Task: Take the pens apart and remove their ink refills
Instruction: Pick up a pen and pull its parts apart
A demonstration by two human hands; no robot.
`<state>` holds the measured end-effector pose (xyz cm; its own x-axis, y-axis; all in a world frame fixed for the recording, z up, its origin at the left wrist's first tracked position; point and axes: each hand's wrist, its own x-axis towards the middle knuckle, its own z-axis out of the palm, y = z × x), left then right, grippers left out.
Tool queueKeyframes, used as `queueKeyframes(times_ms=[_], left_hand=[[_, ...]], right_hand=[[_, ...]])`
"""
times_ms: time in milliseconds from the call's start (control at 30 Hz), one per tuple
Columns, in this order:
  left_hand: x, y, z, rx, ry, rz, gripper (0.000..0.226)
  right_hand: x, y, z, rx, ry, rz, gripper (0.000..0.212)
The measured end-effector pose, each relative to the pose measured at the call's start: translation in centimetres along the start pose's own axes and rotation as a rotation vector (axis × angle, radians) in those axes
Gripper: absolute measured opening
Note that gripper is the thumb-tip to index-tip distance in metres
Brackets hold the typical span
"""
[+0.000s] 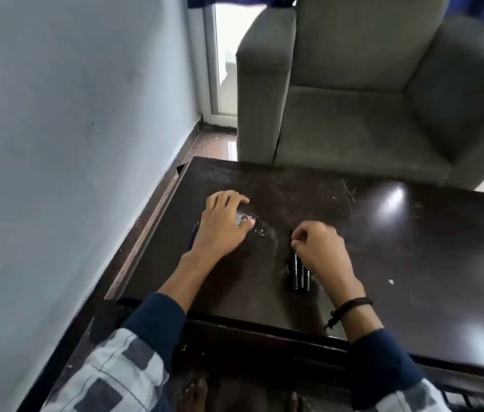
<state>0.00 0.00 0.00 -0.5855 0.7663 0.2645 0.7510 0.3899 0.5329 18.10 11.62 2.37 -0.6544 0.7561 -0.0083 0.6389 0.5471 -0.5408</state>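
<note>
Nearest the camera, two bare feet (193,392) stand on the floor under the near edge of the dark bench (419,257), and checked sleeves (121,367) with dark blue cuffs reach forward over it. A black band (351,305) circles the right wrist. Just past it, the black pens (301,275) lie side by side on the bench, pointing toward 12 o'clock, their far ends hidden under the right hand (319,248). That hand has its fingers curled and thumb and forefinger drawn together at its 10 o'clock corner; I cannot tell whether anything is pinched there. The left hand (223,226) sits apart, at 10 o'clock from the pens, fingers spread and loosely bent, tips on the bench, over a pale blurred patch (242,220) I cannot make out. A slim blue thing (193,237) lies just beside that hand at its 9 o'clock, too blurred to name. Beyond the bench, at 12 to 1 o'clock, stands a grey armchair (368,114); a pale blue wall (71,114) runs along 9 o'clock.
</note>
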Motion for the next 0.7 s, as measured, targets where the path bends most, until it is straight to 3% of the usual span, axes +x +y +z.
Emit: queueKeyframes(times_ms=[300,700], left_hand=[[-1.1,0.0,-0.7,-0.015,-0.045,-0.078,0.041],[-1.5,-0.2,0.4,-0.042,-0.058,-0.062,0.043]], right_hand=[[-1.5,-0.6,1.4,-0.175,-0.005,-0.037,0.007],[-1.6,-1.1,2.8,-0.276,-0.029,0.011,0.027]])
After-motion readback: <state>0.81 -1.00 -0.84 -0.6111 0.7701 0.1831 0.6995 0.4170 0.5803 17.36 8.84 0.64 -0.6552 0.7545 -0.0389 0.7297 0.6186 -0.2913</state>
